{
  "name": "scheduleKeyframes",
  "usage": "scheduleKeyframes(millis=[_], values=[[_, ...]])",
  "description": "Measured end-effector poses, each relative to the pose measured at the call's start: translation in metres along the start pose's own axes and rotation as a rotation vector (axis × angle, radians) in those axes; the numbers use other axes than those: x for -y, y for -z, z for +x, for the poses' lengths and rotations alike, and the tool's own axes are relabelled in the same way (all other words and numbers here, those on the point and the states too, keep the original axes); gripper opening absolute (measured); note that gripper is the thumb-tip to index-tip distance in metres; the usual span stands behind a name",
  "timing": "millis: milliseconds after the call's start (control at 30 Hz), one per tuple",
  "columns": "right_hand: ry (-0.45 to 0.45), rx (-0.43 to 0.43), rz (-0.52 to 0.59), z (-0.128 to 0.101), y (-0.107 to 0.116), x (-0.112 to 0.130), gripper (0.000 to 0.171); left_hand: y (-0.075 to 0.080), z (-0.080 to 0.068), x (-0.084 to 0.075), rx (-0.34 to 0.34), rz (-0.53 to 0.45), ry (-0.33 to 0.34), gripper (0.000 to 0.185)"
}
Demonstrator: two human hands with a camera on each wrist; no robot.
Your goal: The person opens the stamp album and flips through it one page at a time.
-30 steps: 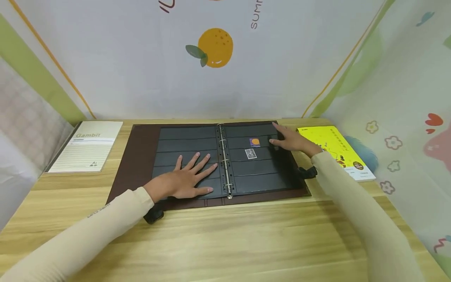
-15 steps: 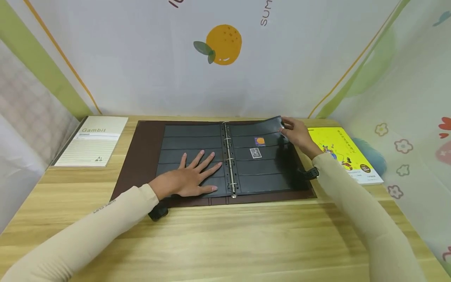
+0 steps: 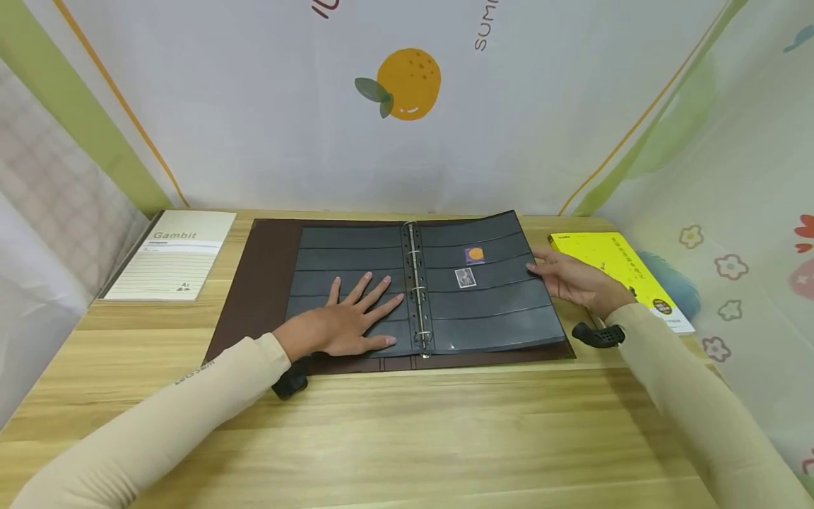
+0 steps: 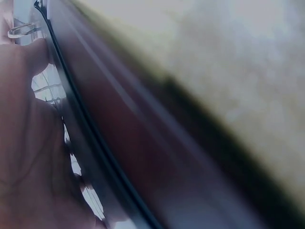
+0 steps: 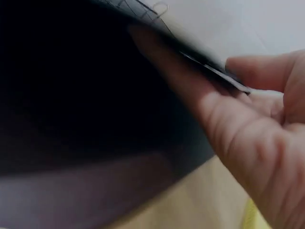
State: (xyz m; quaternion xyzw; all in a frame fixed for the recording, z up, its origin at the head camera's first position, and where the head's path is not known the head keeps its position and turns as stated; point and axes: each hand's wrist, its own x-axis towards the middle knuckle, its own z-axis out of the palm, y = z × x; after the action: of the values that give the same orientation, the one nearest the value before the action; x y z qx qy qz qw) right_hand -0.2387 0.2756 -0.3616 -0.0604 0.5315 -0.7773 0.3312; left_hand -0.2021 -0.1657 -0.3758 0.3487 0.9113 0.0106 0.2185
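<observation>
Two hands | right hand (image 3: 575, 279) pinches page (image 3: 492, 290) edge, long axis front-back | left hand (image 3: 346, 322) flat

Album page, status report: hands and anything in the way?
Left hand flat on left page. Right hand pinches right page edge, lifted. Nothing blocking.

Right wrist view: right hand (image 5: 252, 138) cut off at the frame's right edge; black page (image 5: 86, 86) blurred, featureless. Left wrist view: left hand (image 4: 28, 143) cut off at left edge. Head view: stamps (image 3: 470, 265) too small to read.
</observation>
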Motion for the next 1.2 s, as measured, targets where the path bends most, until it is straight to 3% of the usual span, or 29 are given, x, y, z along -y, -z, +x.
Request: scheduleKeyframes(millis=[67,233,400,533,733,900,1000,1100,1200], values=[[0.015,0.092,0.096,-0.006,0.000,-0.006,0.062,0.000,0.000,0.000,-0.002,-0.002,-0.002,0.078],[0.035,0.129,0.128,-0.011,-0.009,-0.001,0.066,-0.001,0.001,0.001,-0.001,0.005,0.004,0.078],[0.042,0.090,0.061,-0.013,-0.034,0.030,0.070,0.001,0.001,0.000,0.000,0.005,0.002,0.078],[0.043,0.008,-0.033,-0.014,-0.063,0.056,0.073,0.002,0.001,-0.002,-0.008,0.001,0.003,0.077],[-0.009,-0.089,-0.038,-0.006,-0.098,0.070,0.078,-0.001,0.000,-0.002,-0.003,-0.007,0.012,0.077],[-0.019,0.009,-0.025,0.000,-0.113,0.071,0.073,-0.001,0.001,-0.002,0.009,-0.013,0.005,0.078],[-0.018,0.055,-0.055,0.004,-0.118,0.075,0.069,0.009,0.001,0.000,0.011,-0.004,-0.003,0.076],[-0.025,0.019,-0.082,0.003,-0.122,0.079,0.071,0.029,0.001,-0.009,-0.107,-0.028,-0.068,0.065],[-0.029,-0.018,-0.095,0.003,-0.128,0.081,0.072,0.058,0.000,-0.033,-0.314,-0.182,-0.132,0.055]])
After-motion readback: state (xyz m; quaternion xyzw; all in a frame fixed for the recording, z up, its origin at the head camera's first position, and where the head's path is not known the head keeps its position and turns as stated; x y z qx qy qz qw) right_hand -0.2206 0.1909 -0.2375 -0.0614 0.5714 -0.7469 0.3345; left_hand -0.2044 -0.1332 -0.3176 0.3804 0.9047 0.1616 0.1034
